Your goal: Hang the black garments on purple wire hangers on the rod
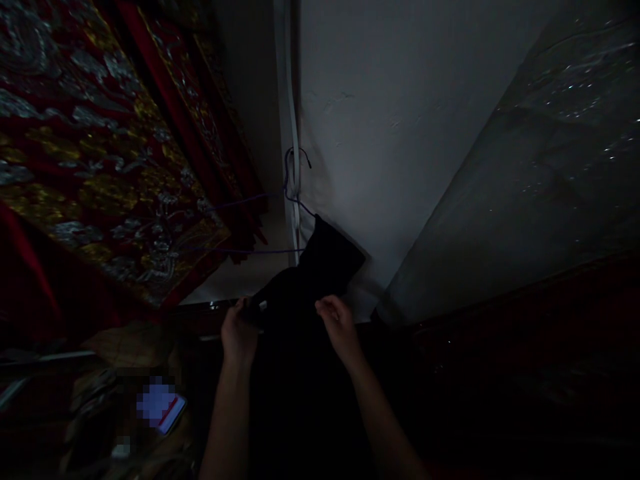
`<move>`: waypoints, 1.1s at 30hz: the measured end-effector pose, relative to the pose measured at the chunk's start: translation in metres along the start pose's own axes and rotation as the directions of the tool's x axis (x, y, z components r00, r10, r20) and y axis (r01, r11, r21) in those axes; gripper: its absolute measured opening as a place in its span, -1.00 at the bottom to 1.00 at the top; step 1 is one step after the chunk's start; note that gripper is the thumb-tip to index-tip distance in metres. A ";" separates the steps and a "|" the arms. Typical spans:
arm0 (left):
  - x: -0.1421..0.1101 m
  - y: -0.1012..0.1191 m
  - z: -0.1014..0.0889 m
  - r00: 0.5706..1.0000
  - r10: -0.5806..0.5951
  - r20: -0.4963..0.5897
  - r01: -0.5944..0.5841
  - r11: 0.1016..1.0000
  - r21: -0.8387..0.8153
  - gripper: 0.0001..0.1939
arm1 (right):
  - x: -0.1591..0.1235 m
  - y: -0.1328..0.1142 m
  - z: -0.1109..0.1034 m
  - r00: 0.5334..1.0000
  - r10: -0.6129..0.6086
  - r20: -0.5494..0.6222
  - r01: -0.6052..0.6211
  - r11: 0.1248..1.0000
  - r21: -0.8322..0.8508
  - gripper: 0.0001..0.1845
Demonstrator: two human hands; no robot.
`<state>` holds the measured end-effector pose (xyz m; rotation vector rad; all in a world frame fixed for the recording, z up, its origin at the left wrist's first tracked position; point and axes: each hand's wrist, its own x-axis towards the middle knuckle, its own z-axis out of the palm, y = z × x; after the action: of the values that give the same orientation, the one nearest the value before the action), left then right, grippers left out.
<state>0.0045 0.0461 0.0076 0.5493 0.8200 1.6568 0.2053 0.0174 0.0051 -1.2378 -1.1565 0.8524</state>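
A black garment [320, 267] hangs in front of me on a thin purple cord [260, 251] tied to a white pipe [293, 133] on the wall. My left hand [239, 327] is closed on the garment's left edge at its upper part. My right hand [337, 323] pinches the dark cloth a little to the right. The scene is very dim, and the lower part of the garment merges into shadow.
Red fabric with gold and silver embroidery [95, 147] hangs at the left. A grey sheet with glinting specks [540, 173] slopes at the right. A white wall [390, 100] stands behind. A lit, blurred screen [160, 403] lies low at the left among clutter.
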 end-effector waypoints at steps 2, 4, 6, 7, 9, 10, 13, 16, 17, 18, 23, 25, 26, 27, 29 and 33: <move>-0.013 -0.001 0.019 0.992 -0.010 0.128 0.003 0.999 0.053 -0.80 | -0.003 -0.006 -0.001 0.992 -0.089 0.093 0.090 0.996 -0.013 -0.68; -0.025 0.001 0.040 0.968 0.032 0.248 -0.086 0.974 0.208 -0.80 | -0.005 -0.015 0.003 0.947 -0.147 0.285 0.149 0.989 0.014 -0.51; -0.033 0.004 0.056 0.930 0.103 0.353 -0.244 0.891 0.383 -0.82 | -0.005 -0.023 0.008 0.905 -0.164 0.394 0.170 0.985 0.019 -0.48; -0.036 0.005 0.061 0.904 0.142 0.403 -0.326 0.838 0.437 -0.84 | -0.003 -0.027 0.010 0.900 -0.166 0.404 0.178 0.984 0.009 -0.54; -0.035 0.008 0.064 0.846 0.216 0.487 -0.464 0.748 0.474 -0.84 | 0.004 -0.032 0.009 0.899 -0.159 0.408 0.176 0.984 -0.005 -0.64; -0.033 0.009 0.062 0.823 0.223 0.522 -0.499 0.722 0.479 -0.82 | 0.009 -0.036 0.007 0.889 -0.148 0.434 0.164 0.986 0.001 -0.65; -0.024 0.009 0.044 0.793 0.029 0.609 -0.451 0.699 0.554 -0.65 | 0.028 -0.052 -0.006 0.820 -0.123 0.559 0.114 0.992 0.050 -0.68; -0.016 0.007 0.020 0.733 -0.316 0.603 -0.333 0.606 0.723 -0.51 | 0.050 -0.072 -0.016 0.807 -0.160 0.569 0.123 0.987 0.103 -0.70; -0.015 0.007 0.014 0.708 -0.389 0.590 -0.328 0.559 0.762 -0.53 | 0.057 -0.078 -0.018 0.831 -0.179 0.526 0.134 0.983 0.123 -0.69; -0.014 0.008 0.009 0.683 -0.437 0.585 -0.340 0.519 0.784 -0.57 | 0.066 -0.081 -0.019 0.865 -0.192 0.464 0.139 0.979 0.147 -0.68; -0.004 0.034 -0.001 0.695 -0.425 0.580 -0.371 0.478 0.796 -0.70 | 0.111 -0.076 -0.013 0.951 -0.168 0.258 0.136 0.981 0.137 -0.59; 0.004 0.048 -0.007 0.742 -0.401 0.537 -0.316 0.498 0.808 -0.76 | 0.127 -0.066 -0.009 0.939 -0.217 0.265 0.210 0.976 0.053 -0.58; 0.009 0.055 -0.011 0.764 -0.392 0.512 -0.272 0.524 0.807 -0.81 | 0.134 -0.061 -0.008 0.932 -0.235 0.276 0.241 0.970 0.012 -0.60; 0.015 0.061 -0.016 0.790 -0.381 0.481 -0.221 0.555 0.802 -0.85 | 0.139 -0.056 -0.008 0.924 -0.240 0.297 0.258 0.966 -0.024 -0.64; 0.026 0.072 -0.028 0.848 -0.348 0.400 -0.121 0.608 0.785 -0.87 | 0.145 -0.049 -0.015 0.909 -0.227 0.348 0.270 0.959 -0.080 -0.74; 0.045 0.090 -0.044 0.925 -0.235 0.298 -0.094 0.620 0.779 -0.88 | 0.144 -0.053 -0.046 0.873 -0.260 0.413 0.349 0.925 -0.154 -0.80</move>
<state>-0.0962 0.0703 0.0448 1.3888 1.2492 0.9757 0.2793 0.1338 0.0870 -1.0453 -1.7601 0.7551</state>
